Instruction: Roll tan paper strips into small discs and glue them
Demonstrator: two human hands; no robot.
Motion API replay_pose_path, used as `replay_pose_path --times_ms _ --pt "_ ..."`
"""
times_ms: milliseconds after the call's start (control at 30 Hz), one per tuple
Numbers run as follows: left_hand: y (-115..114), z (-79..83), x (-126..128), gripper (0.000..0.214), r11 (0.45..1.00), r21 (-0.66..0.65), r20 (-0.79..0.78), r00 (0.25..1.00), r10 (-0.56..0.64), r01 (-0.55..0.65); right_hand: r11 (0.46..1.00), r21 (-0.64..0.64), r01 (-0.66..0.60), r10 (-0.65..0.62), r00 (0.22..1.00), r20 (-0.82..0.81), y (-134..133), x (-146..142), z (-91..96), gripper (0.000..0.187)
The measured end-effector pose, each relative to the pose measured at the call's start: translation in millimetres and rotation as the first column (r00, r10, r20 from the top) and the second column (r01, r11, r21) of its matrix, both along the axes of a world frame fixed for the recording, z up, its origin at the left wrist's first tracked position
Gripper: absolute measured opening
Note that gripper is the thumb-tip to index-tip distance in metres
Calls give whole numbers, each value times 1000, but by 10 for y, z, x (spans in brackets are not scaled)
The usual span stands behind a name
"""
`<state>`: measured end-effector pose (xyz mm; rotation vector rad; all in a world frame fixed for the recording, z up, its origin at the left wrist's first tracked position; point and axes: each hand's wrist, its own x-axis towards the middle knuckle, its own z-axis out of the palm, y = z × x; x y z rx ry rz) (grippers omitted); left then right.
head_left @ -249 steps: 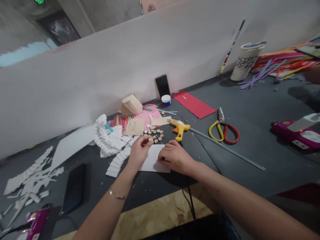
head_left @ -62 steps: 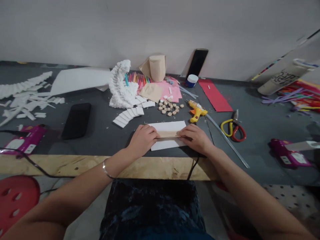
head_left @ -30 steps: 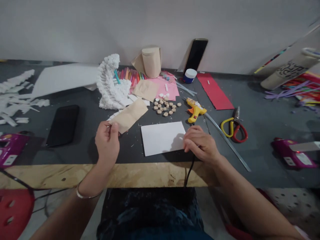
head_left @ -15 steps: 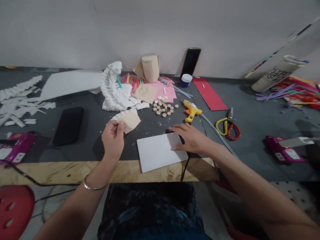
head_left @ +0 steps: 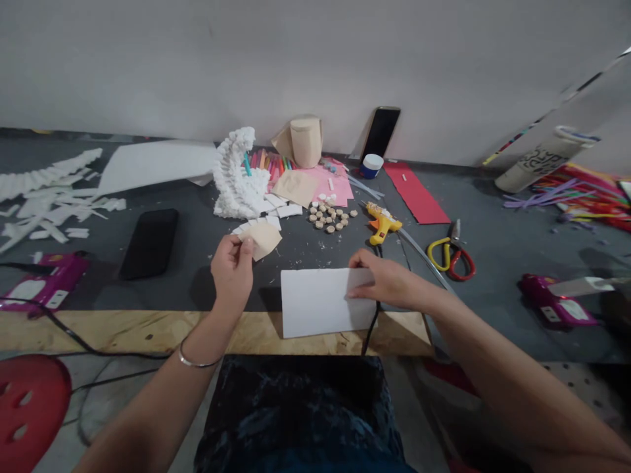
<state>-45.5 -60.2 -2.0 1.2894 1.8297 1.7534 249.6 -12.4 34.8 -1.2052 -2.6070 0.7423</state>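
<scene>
Between thumb and fingers, my left hand [head_left: 233, 269] pinches a small piece of beige paper [head_left: 265, 240]; white paper pieces [head_left: 252, 224] fan out just behind it. My right hand [head_left: 382, 279] is closed on the right edge of a white sheet [head_left: 320, 305], thumb in front and fingers behind. The sheet's far edge looks tilted up from the table, while its near edge lies over the wooden strip. Beyond my right hand lies a yellow glue gun [head_left: 383, 225], with small wooden discs [head_left: 329, 217] to its left.
A black phone [head_left: 149, 244] lies at left, near a purple power strip [head_left: 49, 282]. Behind are a white fluffy model [head_left: 236, 180], a beige roll [head_left: 306, 142] and a blue jar [head_left: 371, 167]. At right are red-yellow pliers [head_left: 451, 257] and a second purple power strip [head_left: 557, 303].
My right fingers, spread over the sheet before, have closed on its edge and lifted its far side. The left hand still holds the beige paper. The view has shifted slightly.
</scene>
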Motion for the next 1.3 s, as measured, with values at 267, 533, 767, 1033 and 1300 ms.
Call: replay_pose_path --times_ms 267,533,767,1033,1300 --pt "22 -7 -90 18 991 64 -30 992 120 -118 922 385 26 88 957 -276 54 14 46 7" --pt "46 332 129 13 992 71 -123 987 -99 108 919 394 -10 76 985 -154 35 81 -69 39" --pt "238 607 697 9 681 -162 -249 638 -728 714 928 -290 -234 37 833 -552 419 -129 63 91" --pt "589 275 396 20 751 -256 -395 643 -656 609 945 -327 30 -245 725 -643 643 -91 -180 37" --pt "570 30 176 21 691 -266 -690 368 -623 672 949 297 -104 173 961 -216 577 -23 -368 11"
